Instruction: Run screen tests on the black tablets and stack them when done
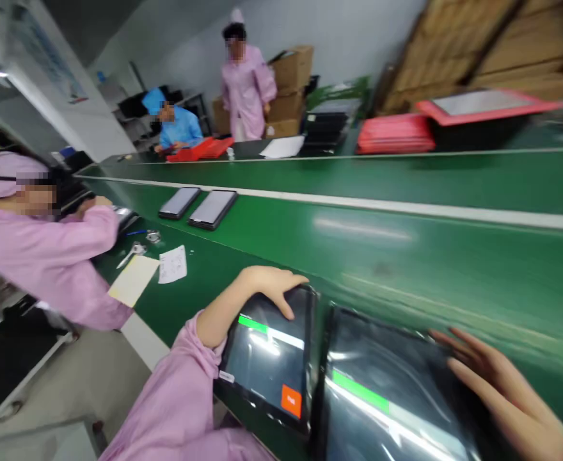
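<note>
Two dark tablets with lit screens lie side by side at the near edge of the green bench. My left hand [272, 286] rests over the top edge of the left tablet [267, 365], its thumb over the screen and a finger stretched along the edge. That screen shows a green and white bar and an orange box at the lower right. My right hand [507, 390] is by the upper right corner of the right tablet [382, 378], fingers stretched out and slightly blurred; whether it touches is unclear. This screen shows a green bar and strong glare.
Two more tablets [213, 209] lie farther up the green belt [358, 237]. Papers [134, 280] and small metal parts [139, 248] lie to the left, beside a co-worker in pink [46, 250]. Red trays [395, 133] and dark stacked items [329, 125] stand on the far shelf.
</note>
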Demonstrator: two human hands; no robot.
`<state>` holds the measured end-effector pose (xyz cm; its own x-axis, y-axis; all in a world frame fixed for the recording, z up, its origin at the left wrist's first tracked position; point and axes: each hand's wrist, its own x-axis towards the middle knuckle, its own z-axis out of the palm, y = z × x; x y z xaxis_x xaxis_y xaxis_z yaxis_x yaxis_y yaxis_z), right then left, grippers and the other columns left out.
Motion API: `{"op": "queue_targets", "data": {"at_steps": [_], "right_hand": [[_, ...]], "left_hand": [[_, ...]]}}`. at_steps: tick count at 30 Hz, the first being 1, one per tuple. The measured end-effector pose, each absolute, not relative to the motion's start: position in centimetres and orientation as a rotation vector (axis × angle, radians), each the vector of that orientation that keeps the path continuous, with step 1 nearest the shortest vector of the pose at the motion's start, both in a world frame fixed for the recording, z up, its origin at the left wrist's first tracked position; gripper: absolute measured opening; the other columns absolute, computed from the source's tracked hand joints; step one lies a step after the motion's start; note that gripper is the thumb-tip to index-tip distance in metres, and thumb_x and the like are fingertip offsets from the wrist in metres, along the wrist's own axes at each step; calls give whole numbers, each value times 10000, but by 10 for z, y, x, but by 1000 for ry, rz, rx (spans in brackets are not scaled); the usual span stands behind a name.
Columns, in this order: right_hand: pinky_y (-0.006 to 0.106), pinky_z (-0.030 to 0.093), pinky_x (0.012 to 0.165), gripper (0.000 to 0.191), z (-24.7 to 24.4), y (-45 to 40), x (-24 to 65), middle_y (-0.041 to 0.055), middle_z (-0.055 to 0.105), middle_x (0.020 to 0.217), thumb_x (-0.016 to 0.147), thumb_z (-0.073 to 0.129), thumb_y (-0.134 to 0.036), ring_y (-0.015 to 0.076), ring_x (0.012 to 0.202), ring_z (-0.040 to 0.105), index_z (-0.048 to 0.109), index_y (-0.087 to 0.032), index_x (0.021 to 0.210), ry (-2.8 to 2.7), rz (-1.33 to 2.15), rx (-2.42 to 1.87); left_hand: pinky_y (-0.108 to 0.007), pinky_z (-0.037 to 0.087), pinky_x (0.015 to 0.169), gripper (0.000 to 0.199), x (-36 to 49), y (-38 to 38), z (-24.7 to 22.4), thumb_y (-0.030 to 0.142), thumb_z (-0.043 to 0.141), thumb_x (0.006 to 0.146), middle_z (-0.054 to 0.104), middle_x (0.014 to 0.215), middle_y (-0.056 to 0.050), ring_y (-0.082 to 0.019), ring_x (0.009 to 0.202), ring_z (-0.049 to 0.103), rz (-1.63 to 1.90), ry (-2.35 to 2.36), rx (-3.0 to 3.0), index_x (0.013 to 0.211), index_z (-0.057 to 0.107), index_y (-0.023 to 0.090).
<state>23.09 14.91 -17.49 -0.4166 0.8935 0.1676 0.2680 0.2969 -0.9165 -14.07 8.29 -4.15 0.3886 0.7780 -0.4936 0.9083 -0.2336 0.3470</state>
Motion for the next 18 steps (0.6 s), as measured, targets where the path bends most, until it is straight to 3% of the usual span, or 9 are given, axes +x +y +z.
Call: {"op": "queue_targets", "data": {"at_steps": [3, 8, 11, 14, 18], "right_hand": [[529, 419, 1162, 823, -170, 136, 241, 217, 522, 1502, 779, 691, -677, 404, 1430, 472, 394, -462, 1517, -1826, 1313, -1126], [592, 294, 1235, 1218, -145, 124, 253, 191, 230, 1692, 733, 800, -589, 415, 1547, 257, 61, -273, 1648, -2208, 1328, -1020], [532, 299, 1240, 1326, -133, 116, 254, 189, 102, 1721, 685, 866, -506, 413, 1561, 210, 9, -215, 1654, -2327, 1305, -993], [514, 279, 1249, 1382, -126, 112, 252, 188, 90, 1721, 633, 904, -471, 423, 1564, 189, 13, -196, 1654, -2352, 1293, -988], [539, 245, 1260, 1273, -123, 115, 248, 177, 157, 1707, 709, 846, -522, 392, 1572, 191, 28, -235, 1640, -2217, 1367, -1020]], "left_hand": [[-416, 369, 1154, 1293, -142, 76, -42, 501, 874, 660, 362, 1612, -264, -373, 1468, 409, -318, 1397, 2066, 1628, 111, 110], [-485, 335, 1177, 1377, -144, 65, -49, 485, 876, 634, 261, 1665, -241, -407, 1528, 291, -352, 1386, 2155, 1639, -26, 213], [-495, 305, 1195, 1417, -138, 59, -52, 492, 879, 621, 223, 1670, -269, -414, 1545, 241, -382, 1418, 2176, 1633, -66, 190], [-552, 270, 1198, 1422, -130, 57, -53, 489, 880, 623, 228, 1656, -301, -449, 1544, 215, -428, 1484, 2172, 1631, -71, 171], [-590, 243, 1201, 1438, -131, 61, -49, 521, 876, 620, 187, 1668, -292, -469, 1544, 187, -383, 1448, 2106, 1628, -89, 175]]}}
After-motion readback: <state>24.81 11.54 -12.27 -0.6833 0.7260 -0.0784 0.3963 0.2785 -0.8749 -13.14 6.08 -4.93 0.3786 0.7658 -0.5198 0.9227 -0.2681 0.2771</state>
